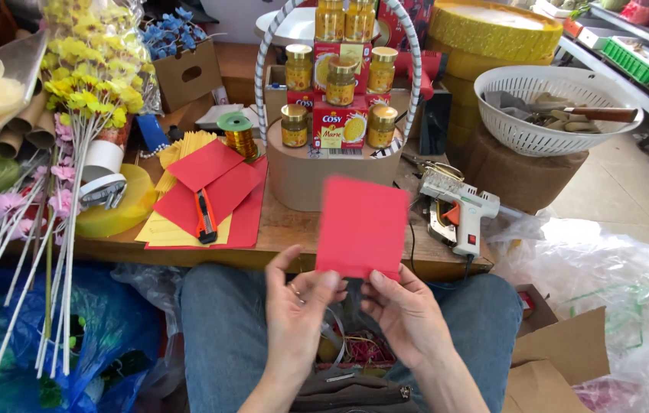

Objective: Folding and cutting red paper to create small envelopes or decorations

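I hold a red paper sheet (pixel 361 226) upright over my lap, its lower edge pinched between both hands. My left hand (pixel 298 310) grips the lower left corner with thumb and fingers. My right hand (pixel 405 313) grips the lower right corner. Behind the sheet stands a round gift basket (pixel 301 172) with a striped handle, packed with glass jars with gold lids (pixel 340 80) and red and yellow boxes (pixel 340 126).
On the wooden table lie red and yellow paper sheets (pixel 221 203) with an orange utility knife (pixel 205 216), a gold ribbon spool (pixel 237 132), a yellow tape roll (pixel 122 206) and a white glue gun (pixel 458 206). Artificial flowers (pixel 87 84) stand left; a white colander (pixel 546 107) sits right.
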